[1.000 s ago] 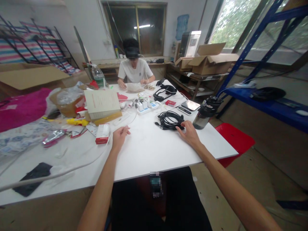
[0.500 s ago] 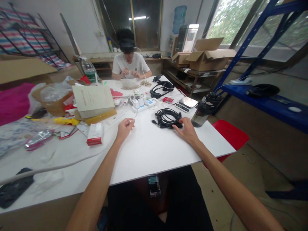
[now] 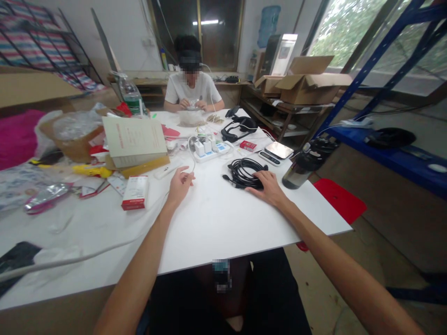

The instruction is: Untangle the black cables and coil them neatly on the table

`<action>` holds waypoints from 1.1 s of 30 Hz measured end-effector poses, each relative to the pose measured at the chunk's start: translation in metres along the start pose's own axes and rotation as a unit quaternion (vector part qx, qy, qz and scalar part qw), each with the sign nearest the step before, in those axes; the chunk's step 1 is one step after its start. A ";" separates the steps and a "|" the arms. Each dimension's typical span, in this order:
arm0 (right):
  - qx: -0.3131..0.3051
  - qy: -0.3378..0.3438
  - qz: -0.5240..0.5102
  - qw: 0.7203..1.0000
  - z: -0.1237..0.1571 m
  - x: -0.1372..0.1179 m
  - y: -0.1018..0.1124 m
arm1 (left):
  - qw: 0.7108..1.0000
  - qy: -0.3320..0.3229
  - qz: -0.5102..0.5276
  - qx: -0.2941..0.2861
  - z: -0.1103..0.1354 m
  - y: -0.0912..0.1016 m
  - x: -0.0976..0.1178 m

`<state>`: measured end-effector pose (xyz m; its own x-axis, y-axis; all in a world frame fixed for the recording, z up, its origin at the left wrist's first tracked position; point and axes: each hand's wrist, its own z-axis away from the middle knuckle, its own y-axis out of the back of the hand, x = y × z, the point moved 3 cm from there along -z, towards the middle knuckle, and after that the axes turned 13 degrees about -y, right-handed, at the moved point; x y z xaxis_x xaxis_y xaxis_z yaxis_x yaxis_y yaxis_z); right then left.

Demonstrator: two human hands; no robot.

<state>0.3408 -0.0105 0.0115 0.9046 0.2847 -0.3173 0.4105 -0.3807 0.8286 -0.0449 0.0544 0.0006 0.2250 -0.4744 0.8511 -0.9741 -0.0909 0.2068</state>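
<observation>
My right hand (image 3: 267,187) lies flat with fingers spread on the near edge of a coiled black cable (image 3: 244,172) on the white table (image 3: 216,223). My left hand (image 3: 179,184) rests on the table with its fingers loosely curled, pinching or touching a thin white cable (image 3: 104,244) that runs off to the left. A white power strip (image 3: 211,151) with several plugs sits just beyond both hands.
A dark water bottle (image 3: 302,165) stands right of the coil, with a small scale (image 3: 275,152) behind it. A red-and-white box (image 3: 135,192), a book (image 3: 134,139), bags and wrappers crowd the left. Another person (image 3: 192,88) sits at the far end. A red stool (image 3: 340,201) is at right.
My right hand has slid further onto the black coil. My left hand has moved forward along the white cable. The view shifted a little.
</observation>
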 end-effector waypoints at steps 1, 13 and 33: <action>-0.014 0.009 0.005 1.000 -0.003 -0.001 -0.003 | 1.000 0.000 -0.002 0.000 0.000 0.000 -0.001; -0.020 -0.039 0.060 0.997 -0.056 0.005 -0.039 | 1.000 -0.015 -0.011 -0.023 0.003 -0.002 0.003; 0.014 -0.085 -0.026 0.996 -0.049 0.014 -0.028 | 0.999 -0.011 -0.007 -0.036 0.005 -0.003 0.005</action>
<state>0.3369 0.0471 0.0065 0.8879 0.1524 -0.4341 0.4574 -0.3949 0.7968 -0.0412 0.0483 0.0016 0.2366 -0.4930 0.8373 -0.9669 -0.0347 0.2528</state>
